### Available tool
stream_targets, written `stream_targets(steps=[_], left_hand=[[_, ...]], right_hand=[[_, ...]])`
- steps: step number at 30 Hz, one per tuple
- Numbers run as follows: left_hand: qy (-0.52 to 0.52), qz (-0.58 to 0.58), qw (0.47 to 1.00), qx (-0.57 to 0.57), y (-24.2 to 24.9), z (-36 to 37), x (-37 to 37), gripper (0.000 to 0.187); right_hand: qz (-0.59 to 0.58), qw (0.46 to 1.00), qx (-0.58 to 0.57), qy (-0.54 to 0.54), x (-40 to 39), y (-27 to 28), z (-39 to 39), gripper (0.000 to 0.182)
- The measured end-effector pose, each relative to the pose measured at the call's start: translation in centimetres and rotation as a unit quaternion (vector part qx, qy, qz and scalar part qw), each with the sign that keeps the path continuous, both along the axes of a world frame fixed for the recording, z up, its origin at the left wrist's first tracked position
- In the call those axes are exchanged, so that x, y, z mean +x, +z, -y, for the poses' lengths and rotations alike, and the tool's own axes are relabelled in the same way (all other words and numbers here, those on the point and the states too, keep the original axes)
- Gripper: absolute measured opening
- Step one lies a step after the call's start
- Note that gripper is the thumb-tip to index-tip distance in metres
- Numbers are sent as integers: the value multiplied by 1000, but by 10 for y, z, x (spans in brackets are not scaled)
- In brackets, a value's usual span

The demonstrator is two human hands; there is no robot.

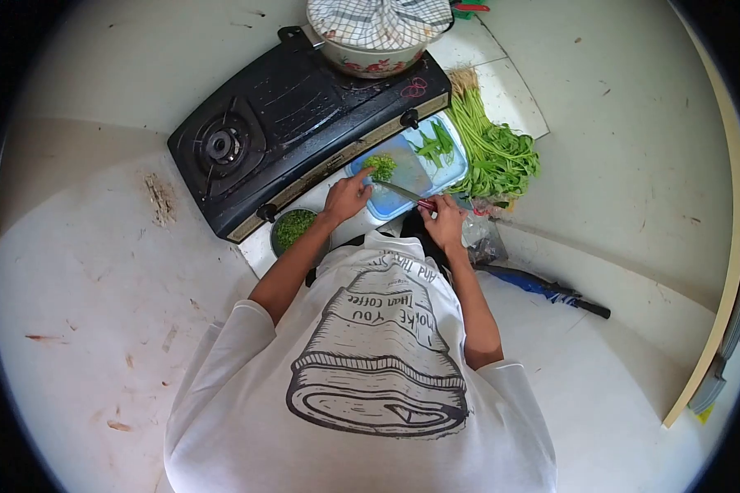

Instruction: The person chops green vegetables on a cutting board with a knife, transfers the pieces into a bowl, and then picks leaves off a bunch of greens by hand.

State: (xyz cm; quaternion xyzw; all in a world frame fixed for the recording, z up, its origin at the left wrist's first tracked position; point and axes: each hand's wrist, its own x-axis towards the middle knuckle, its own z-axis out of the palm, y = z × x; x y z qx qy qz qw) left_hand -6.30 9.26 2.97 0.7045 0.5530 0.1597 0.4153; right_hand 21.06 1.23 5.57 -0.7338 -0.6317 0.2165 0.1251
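My right hand (446, 223) is closed around the dark red handle of a knife (396, 191). Its blade points left across a light blue tray (385, 208), low over the surface beside a small heap of chopped greens (380, 168). On the left of the tray, my left hand (349, 198) has its index finger stretched out to the edge of that heap; the other fingers show only partly, and I see nothing held in them. Cut green pieces (436, 145) lie in the right part of the tray. A bowl of finely chopped greens (293, 228) stands left of my left forearm.
A black two-burner gas stove (292, 115) stands beyond the tray, with a cloth-covered pot (376, 59) on its right side. A bundle of leafy greens (497, 152) lies right of the tray. Plastic bags (478, 232) and a folded umbrella (543, 287) lie nearer on the right.
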Motion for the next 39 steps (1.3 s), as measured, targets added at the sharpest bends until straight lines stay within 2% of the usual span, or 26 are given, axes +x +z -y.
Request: stream_targets(steps=[7,16,22,25,27,31,34,37,39], left_hand=[[-19,30,996,76,17,-27,26,35],[-54,40,994,91,19,-49,84,29],[-133,-23,983,121,4,-71,113,26],[-169,-122,976,59,9,-74,125,27],[-154,-124,979,54,8,-75,133,28],[-133,-105,982,81,-5,-75,138,27],[-86,-27,989,116,-12,-80,138,25],[19,19,999,37,5,-81,142,26],[43,67,997,25,1,-84,140,27]], right_hand=[[-67,992,-42,-96,37,-18,23,32],[-84,986,-51,-134,88,-18,34,31],[-93,985,-41,-137,122,-25,35,31],[-90,984,-45,-148,133,-18,34,30],[-84,985,-3,-148,140,-21,34,31],[-98,985,-7,-144,157,-28,27,30],[-90,986,-1,-143,164,-29,24,30],[-96,985,2,-144,170,-31,19,29],[-116,983,-1,-143,173,-32,15,29]])
